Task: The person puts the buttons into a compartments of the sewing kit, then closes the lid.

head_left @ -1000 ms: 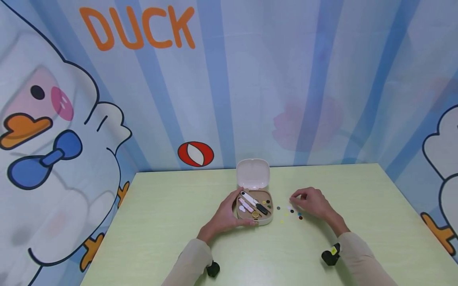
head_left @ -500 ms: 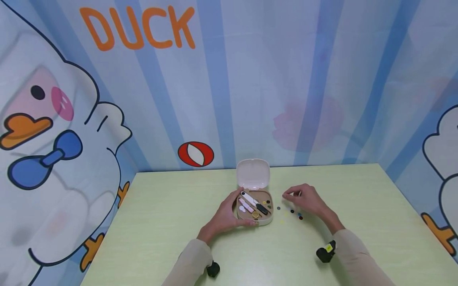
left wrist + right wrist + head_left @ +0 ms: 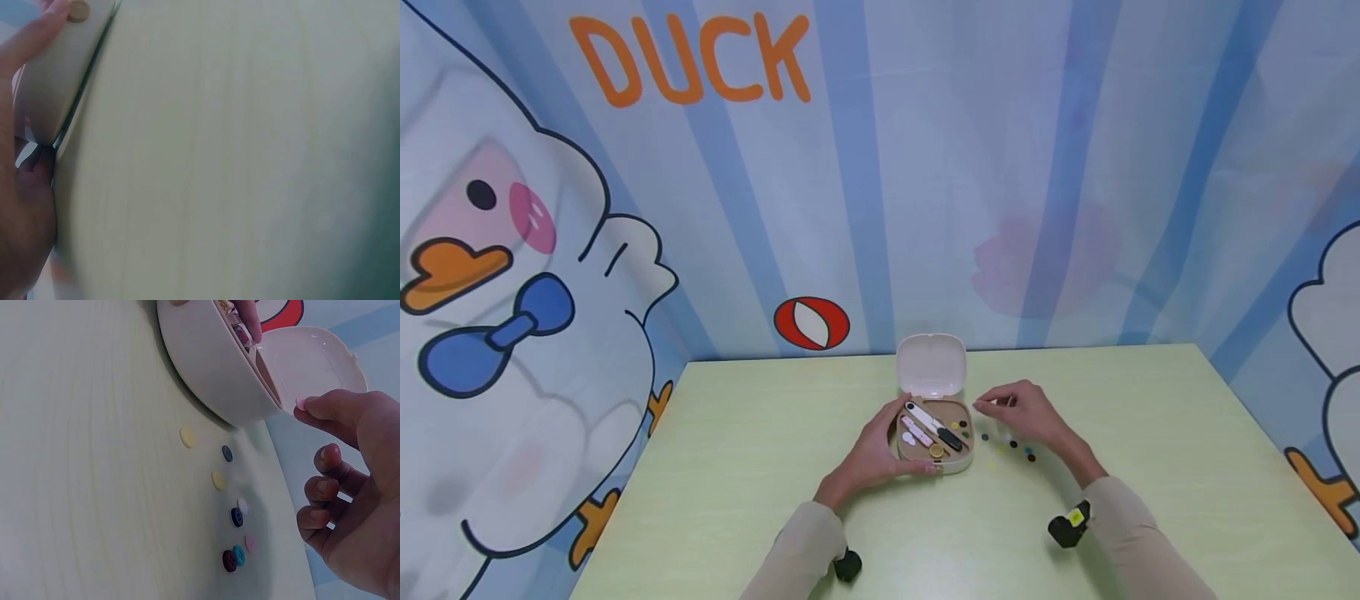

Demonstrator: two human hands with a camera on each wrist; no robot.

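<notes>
A small white sewing box [image 3: 206, 369] stands on the table with its lid [image 3: 931, 365] raised. My left hand [image 3: 872, 450] grips its left side, thumb along the front wall. Inside the tan tray [image 3: 951, 408] lie a white-and-black pen-like tool [image 3: 934, 426], a pink-and-white strip [image 3: 916, 431], a gold-coloured round piece [image 3: 936, 451] and several small buttons at the right. Close beside the box's right rim, my right hand [image 3: 1026, 412] pinches a pink button [image 3: 300, 404] between thumb and forefinger, the other fingers loosely bent.
Several loose buttons lie on the table right of the box, among them a dark red button [image 3: 229, 561], a teal button [image 3: 239, 555] and a cream button [image 3: 187, 437]. A printed curtain [image 3: 925, 167] hangs behind the table's back edge.
My right hand has moved left from above the loose buttons to the box's right rim, with the pink button pinched. The left hand and the box stay in place.
</notes>
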